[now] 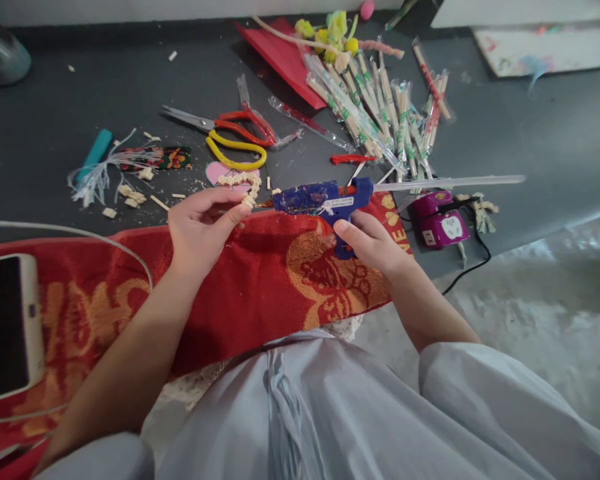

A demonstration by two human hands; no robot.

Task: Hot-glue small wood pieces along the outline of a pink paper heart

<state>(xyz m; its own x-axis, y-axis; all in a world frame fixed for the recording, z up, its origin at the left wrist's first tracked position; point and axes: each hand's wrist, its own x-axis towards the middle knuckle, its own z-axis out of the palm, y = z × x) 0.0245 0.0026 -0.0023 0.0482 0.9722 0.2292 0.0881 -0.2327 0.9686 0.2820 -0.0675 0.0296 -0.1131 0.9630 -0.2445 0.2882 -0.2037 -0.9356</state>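
Between the thumb and fingers of my left hand [205,223] is one end of a curved chain of small pale wooden pieces [247,183]. My right hand [367,240] grips the handle of a blue glue gun [310,198], its nozzle pointing left and close to the chain. Whether the tip touches the chain I cannot tell. A long clear glue stick [460,182] juts out of the gun's back end. Just behind the chain lies a pink heart-shaped piece [219,172], partly covered. Both hands are above a red towel [260,287] with gold patterns.
Scissors [235,137] with red and yellow handles lie behind my hands. Several wrapped wooden sticks [380,107] and a red envelope [285,63] are farther back. A purple power socket [439,220] with a black cord sits right; a phone [10,327] rests left.
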